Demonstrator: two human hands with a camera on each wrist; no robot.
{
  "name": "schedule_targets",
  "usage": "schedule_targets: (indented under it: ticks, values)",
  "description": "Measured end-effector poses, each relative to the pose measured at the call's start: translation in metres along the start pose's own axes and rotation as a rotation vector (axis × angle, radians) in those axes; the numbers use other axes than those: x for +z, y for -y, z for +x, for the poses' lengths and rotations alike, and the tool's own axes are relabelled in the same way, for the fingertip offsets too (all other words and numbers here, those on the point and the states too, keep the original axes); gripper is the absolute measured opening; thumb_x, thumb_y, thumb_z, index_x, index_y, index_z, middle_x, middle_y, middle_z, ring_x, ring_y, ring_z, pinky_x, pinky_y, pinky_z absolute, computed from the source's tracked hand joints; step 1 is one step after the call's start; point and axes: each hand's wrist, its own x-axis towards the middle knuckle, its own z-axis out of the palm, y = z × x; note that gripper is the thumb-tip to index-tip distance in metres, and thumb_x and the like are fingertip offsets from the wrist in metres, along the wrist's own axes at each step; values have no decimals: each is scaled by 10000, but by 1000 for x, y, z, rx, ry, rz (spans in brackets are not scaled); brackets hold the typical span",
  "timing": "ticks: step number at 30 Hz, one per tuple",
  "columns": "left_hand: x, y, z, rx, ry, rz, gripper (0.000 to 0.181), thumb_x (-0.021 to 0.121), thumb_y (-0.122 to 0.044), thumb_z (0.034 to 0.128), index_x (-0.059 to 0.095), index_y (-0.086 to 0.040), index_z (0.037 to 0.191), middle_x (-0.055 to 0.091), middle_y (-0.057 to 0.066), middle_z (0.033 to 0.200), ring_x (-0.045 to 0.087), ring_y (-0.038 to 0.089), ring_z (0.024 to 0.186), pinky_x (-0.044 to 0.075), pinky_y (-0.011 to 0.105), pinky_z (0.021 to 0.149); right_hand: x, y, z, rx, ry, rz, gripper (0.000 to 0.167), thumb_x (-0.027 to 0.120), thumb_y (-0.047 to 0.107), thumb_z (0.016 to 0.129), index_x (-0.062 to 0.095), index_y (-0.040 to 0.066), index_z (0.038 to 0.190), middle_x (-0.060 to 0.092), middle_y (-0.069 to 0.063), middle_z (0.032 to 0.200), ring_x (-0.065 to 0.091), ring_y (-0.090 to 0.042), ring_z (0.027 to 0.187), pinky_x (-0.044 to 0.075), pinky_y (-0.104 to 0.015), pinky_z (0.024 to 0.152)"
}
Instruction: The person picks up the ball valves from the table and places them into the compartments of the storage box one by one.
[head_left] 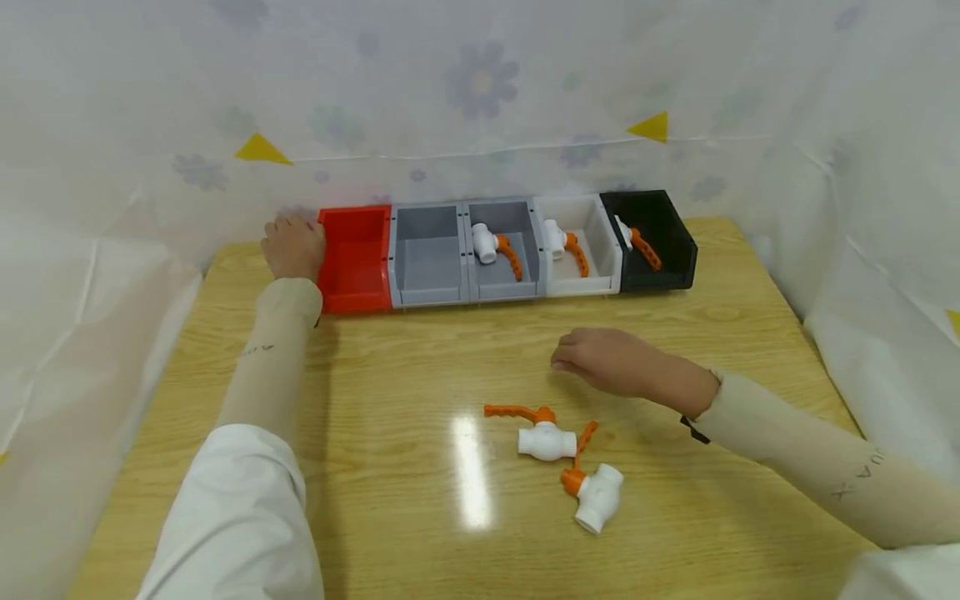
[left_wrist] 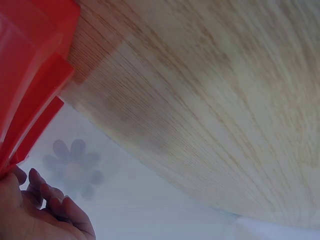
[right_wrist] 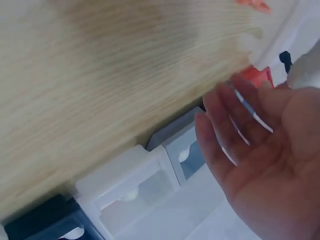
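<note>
The left hand (head_left: pixel 294 246) and the right hand (head_left: pixel 618 362) of the person are bare, and from each wrist a smooth beige cover goes along the forearm, the left cover (head_left: pixel 272 371) and the right cover (head_left: pixel 787 446). Above them come white sleeves, the left sleeve (head_left: pixel 232 517) wide with soft folds, the right sleeve (head_left: pixel 911 575) only partly seen. Both covers carry dark handwritten marks, too small to read surely, and a small black tab (head_left: pixel 695 430) shows at the right cuff.
</note>
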Motion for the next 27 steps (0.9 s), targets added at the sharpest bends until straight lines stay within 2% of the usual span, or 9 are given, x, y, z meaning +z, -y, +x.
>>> schedule_targets:
  ticks: [3,6,12,17,27]
  values:
    - [0,0,0,1,1,9,494,179,-283,967,463,108,1072,481,293,1106,419,447,1042,349,562,876,-2,5,-18,-8,107,127,166,567,154,920,678,108,1036,624,45,960,574,-114,902,489,-321,776]
    - [0,0,1,2,-5,18,494,185,-278,968,469,114,1068,485,297,1101,424,449,1039,353,564,872,0,9,-34,-10,181,189,186,607,129,892,667,132,1068,617,57,1023,560,-120,966,483,-328,802]
    - [1,0,3,7,-15,37,487,194,-283,968,464,110,1066,485,290,1100,431,442,1036,364,559,865,10,15,-60,38,232,271,190,628,149,881,662,200,1060,582,109,1048,538,-99,992,476,-345,817]
    - [3,0,4,11,-6,52,505,173,-289,971,459,109,1094,482,291,1113,430,443,1037,366,558,867,22,15,-69,15,180,273,220,654,138,855,657,222,1058,556,127,1055,525,-74,994,479,-336,813]
    - [1,0,0,17,3,56,499,164,-281,976,455,112,1075,481,294,1099,432,448,1020,373,559,861,44,13,-69,-114,-19,277,220,693,106,819,618,225,989,533,121,984,532,-30,882,488,-250,725]
